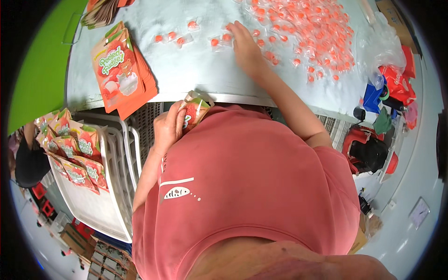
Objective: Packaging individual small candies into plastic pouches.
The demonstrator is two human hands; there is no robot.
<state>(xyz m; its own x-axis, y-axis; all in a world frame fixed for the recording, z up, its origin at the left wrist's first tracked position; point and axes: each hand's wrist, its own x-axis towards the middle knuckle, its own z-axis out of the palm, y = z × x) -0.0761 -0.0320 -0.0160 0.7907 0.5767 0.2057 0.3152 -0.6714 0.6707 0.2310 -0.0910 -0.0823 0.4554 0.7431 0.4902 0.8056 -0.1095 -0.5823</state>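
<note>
My left hand (168, 127) is closed round a candy pouch (195, 112) with a green and red printed front, held upright at the table's near edge against my shirt. Over on the table, my right hand (245, 50) reaches out with fingers stretched, its fingertips at a few wrapped candies (227, 37). Each candy is an orange-red ball in clear film. A large spread of wrapped candies (322, 35) lies to the right of that hand, and several loose ones (180, 41) lie to its left.
A fanned stack of flat pouches (119, 72) rests at the table's left. Filled pouches (70, 144) sit on stacked white trays (95, 207) at my left. Clear plastic bags (387, 42) and red packages (396, 84) crowd the right edge. Part of another person (30, 158) shows far left.
</note>
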